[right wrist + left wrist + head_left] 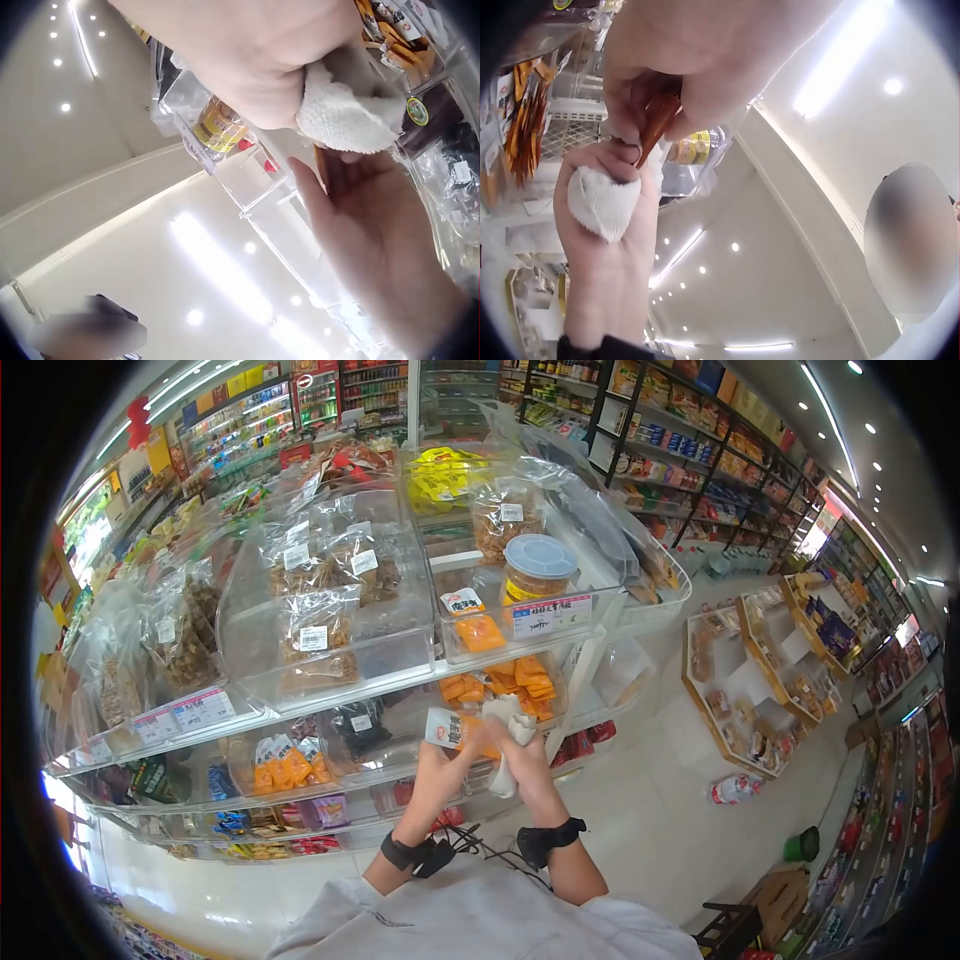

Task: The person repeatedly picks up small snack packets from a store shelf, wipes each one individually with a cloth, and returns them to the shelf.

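Note:
In the head view my left hand [436, 775] holds a small orange-and-white snack packet [445, 728] by its lower part. Its orange edge [658, 124] shows between my left thumb and fingers in the left wrist view. My right hand [530, 765] grips a bunched white knit cloth [502, 782], ribbed in places. Part of that cloth [349, 112] sticks out of my curled right fist in the right wrist view. Both hands meet at the packet, the right fingers and cloth against its side. Much of the packet is hidden by my fingers.
Similar orange packets [525, 680] fill a clear bin just beyond my hands. Above it, a blue-lidded jar [540, 570] stands behind a price label [552, 617]. Clear bins with bagged snacks [325, 635] extend left. A wooden-edged display [745, 690] stands on the right.

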A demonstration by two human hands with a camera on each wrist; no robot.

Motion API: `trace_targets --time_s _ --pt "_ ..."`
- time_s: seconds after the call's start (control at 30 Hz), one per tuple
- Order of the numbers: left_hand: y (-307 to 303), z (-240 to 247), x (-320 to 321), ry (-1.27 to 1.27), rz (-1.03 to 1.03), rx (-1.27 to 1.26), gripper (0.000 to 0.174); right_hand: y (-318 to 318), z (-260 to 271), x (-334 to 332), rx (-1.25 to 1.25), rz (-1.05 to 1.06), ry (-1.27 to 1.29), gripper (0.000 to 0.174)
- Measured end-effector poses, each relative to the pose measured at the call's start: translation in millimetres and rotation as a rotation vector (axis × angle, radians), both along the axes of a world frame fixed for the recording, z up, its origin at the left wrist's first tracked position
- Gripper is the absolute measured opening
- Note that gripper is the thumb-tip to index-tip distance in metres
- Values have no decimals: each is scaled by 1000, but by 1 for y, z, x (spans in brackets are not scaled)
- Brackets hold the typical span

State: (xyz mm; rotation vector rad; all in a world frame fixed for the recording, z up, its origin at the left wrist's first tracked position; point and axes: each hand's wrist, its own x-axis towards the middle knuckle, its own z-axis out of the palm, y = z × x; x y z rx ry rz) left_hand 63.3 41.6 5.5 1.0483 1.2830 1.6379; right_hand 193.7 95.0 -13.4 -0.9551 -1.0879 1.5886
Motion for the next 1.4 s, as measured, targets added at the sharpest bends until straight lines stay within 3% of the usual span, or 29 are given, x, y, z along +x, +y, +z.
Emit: trace_targets --time_s 0.07,0.2,0.27,0.3,0.33,0.43,0.53,0.63,0.67,0.8,0.93,1.1,1.2,1.3,1.4 --pt "-2 -2 -2 -9 17 30 25 1 0 -3 26 -32 -24 35" --pt "-5 -7 -29 -91 155 -61 25 -15 29 0 -14 174 -125 33" --pt "-2 -2 -39 -200 280 28 22 -20 28 2 11 294 -114 34" --pt "-2 2 -47 -249 350 67 21 -21 26 3 11 235 -120 33" --pt "-5 0 -64 -114 405 23 21 -21 23 5 4 182 -124 33" --pt "-18 3 -79 -163 323 40 24 -8 3 0 -12 -49 34 36" --pt "-27 5 -73 -161 175 20 27 -5 1 -17 65 -112 4 40" --pt "-30 -5 -68 -111 60 7 25 -23 20 -32 41 321 -184 43" --pt "-32 -7 -68 -136 56 -5 23 -29 22 -41 196 335 -256 40" --pt "-48 -9 -81 -134 49 -59 17 -31 20 -60 98 198 -272 35" --pt "-53 -22 -96 -260 288 46 11 -41 16 -80 -55 255 -74 31" --pt "-64 -14 -111 -243 296 -29 17 -52 0 -103 -48 278 18 30" --pt "-73 -17 -127 -247 289 -6 16 -57 12 -108 -56 359 -103 30" --pt "-78 -25 -157 -273 543 68 17 -58 16 -103 -19 349 -34 30" --pt "-89 -68 -230 63 757 15 17 -40 19 -85 -43 155 11 26"
